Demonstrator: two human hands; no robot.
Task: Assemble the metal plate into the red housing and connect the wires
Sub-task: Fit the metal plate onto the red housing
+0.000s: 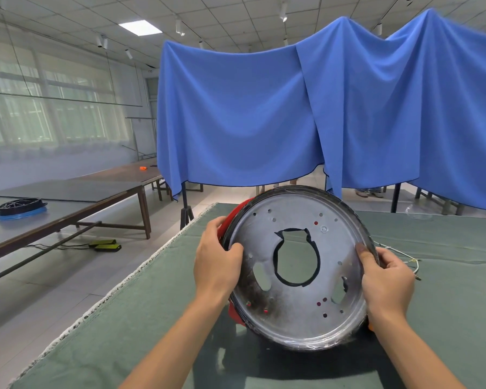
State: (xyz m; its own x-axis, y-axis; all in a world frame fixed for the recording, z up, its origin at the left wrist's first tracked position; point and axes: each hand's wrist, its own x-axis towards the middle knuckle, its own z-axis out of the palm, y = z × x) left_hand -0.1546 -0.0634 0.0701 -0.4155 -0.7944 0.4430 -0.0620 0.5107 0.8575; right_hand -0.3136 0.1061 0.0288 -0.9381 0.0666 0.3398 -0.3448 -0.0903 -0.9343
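A round metal plate (pixel 295 307) with a large centre hole and several small holes faces me, tilted up above the green table. It sits against the red housing (pixel 237 213), which shows only as red slivers behind its left and lower edges. My left hand (pixel 218 261) grips the left rim of plate and housing, thumb on the plate's face. My right hand (pixel 385 279) grips the right rim, thumb pressed on the plate's edge. Thin white wires (pixel 404 255) trail on the cloth to the right of my right hand.
The green cloth-covered table (pixel 152 318) has its frayed left edge running diagonally. A blue curtain (pixel 264 122) hangs behind the table. To the left stand long tables with a black and blue round part (pixel 20 209). Yellow-black pedals (pixel 105 245) lie on the floor.
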